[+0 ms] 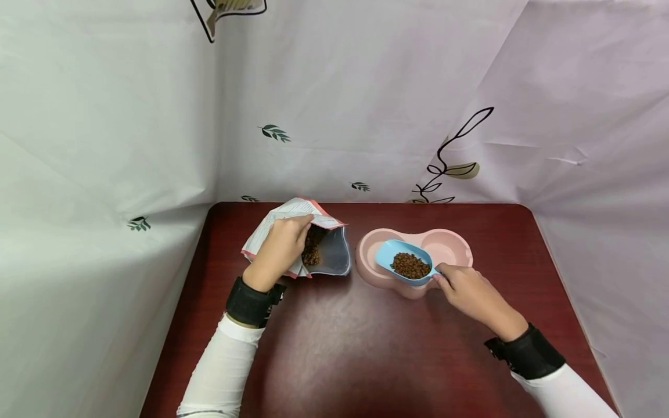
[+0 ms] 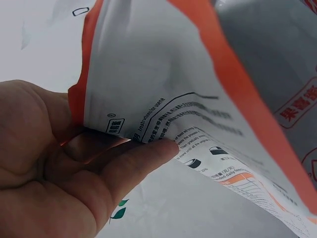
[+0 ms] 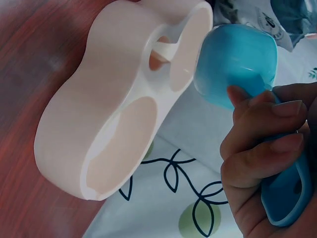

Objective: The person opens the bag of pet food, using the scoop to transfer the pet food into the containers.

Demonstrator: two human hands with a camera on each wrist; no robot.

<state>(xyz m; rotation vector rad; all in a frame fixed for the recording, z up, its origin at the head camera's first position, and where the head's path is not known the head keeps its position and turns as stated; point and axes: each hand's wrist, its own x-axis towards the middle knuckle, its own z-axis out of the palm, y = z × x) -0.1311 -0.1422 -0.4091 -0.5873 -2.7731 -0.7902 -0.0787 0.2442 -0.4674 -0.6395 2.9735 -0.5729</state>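
Head view: near the table's (image 1: pixel 340 348) far edge, left hand (image 1: pixel 282 244) pinches bag (image 1: pixel 279 215), right hand (image 1: pixel 474 293) grips scoop (image 1: pixel 387 251); tilting could spill kibble (image 1: pixel 411 266).

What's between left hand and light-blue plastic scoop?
Head view: mouth of white, red-edged bag, sliver of dark-red tabletop, left rim of pink double bowl.

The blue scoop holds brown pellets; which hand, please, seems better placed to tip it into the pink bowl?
Probably the right hand: it grips the blue scoop by its handle, above the pink bowl. The left hand holds the open bag, off to the side.
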